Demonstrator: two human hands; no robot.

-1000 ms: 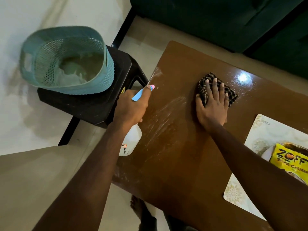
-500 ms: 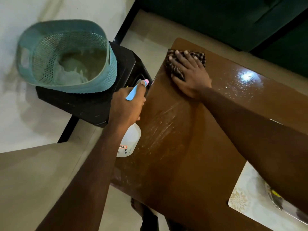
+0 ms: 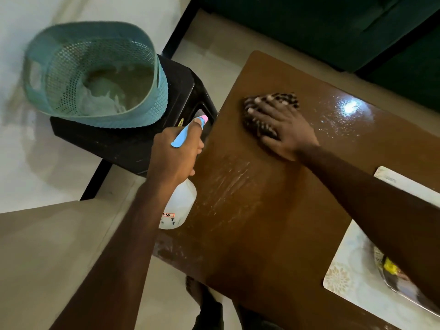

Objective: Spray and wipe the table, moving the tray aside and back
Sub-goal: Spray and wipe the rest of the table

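A: Right hand point(image 3: 284, 132) status?
B: Flat-fingered, pressing cloth point(image 3: 292, 102) on table point(image 3: 273, 246), far left. Left hand point(image 3: 176, 154) gripping spray bottle point(image 3: 179, 206). Streaks point(image 3: 228, 179) lying nearward of cloth; tray point(image 3: 345, 282) sitting near right.

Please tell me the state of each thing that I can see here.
table, wet, white streaks.
spray bottle, gripped by left hand at the table edge.
patterned cloth, pressed flat under right hand.
teal basket, standing on black stool.
tray, on table, partly hidden.
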